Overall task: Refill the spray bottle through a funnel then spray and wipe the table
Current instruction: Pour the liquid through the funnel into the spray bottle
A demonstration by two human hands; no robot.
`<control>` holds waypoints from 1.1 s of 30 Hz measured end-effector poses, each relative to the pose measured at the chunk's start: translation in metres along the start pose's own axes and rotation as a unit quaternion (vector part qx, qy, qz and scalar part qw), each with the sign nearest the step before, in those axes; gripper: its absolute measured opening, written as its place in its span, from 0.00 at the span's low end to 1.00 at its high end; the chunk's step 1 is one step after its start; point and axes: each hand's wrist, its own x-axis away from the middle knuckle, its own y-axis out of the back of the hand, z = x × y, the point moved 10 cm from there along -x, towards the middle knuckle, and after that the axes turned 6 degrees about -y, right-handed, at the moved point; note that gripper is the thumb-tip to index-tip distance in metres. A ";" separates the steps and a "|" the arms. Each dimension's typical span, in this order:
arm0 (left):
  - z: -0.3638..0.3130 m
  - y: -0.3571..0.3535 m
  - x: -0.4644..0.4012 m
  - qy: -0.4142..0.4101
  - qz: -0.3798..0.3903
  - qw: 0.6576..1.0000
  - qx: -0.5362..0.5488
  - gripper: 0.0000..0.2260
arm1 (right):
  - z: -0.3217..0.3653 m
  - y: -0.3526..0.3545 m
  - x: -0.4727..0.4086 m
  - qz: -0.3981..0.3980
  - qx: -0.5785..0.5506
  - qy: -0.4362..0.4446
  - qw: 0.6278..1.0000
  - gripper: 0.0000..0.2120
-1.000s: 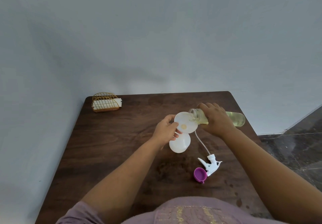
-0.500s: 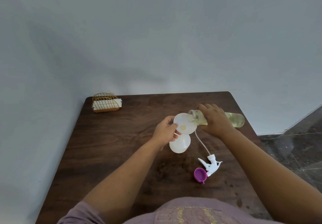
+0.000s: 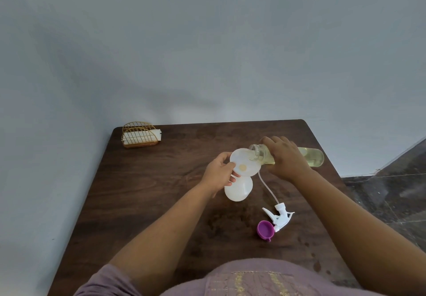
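Right grip tilting refill bottle over funnel, near table edge

refill bottle: tipped a little further than a second ago, lying nearly level, its open mouth lower over the funnel bowl; the yellowish liquid inside reaches further along toward the neck.
right hand: has shifted very slightly with the bottle it grips, edging toward the funnel.
funnel: the yellowish pool at its centre hole looks about as it did; the mouth of the bottle now overlaps the far right edge of its rim a bit more.
left hand: fingers on the funnel's near rim have barely adjusted, the thumb a touch further onto the rim.
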 end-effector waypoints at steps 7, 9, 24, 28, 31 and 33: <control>0.000 0.000 0.000 0.000 0.000 1.000 0.000 0.11 | 0.002 0.000 0.001 0.003 0.001 0.001 1.000 0.24; 0.000 -0.001 0.000 0.001 0.001 1.000 -0.002 0.11 | 0.002 -0.001 0.001 0.006 0.003 0.001 1.000 0.24; 0.001 -0.001 -0.001 0.004 0.000 1.000 -0.010 0.13 | 0.004 0.005 0.001 0.003 0.008 0.004 1.000 0.26; 0.001 -0.001 0.000 0.004 -0.001 1.000 -0.009 0.12 | 0.004 0.005 0.001 -0.001 0.007 0.005 1.000 0.28; 0.001 0.000 0.001 0.004 -0.001 1.000 -0.008 0.12 | 0.003 0.006 0.001 -0.004 0.008 0.005 1.000 0.27; 0.000 -0.001 0.001 0.003 0.000 1.000 -0.007 0.12 | 0.003 0.006 0.001 -0.005 0.008 0.006 1.000 0.27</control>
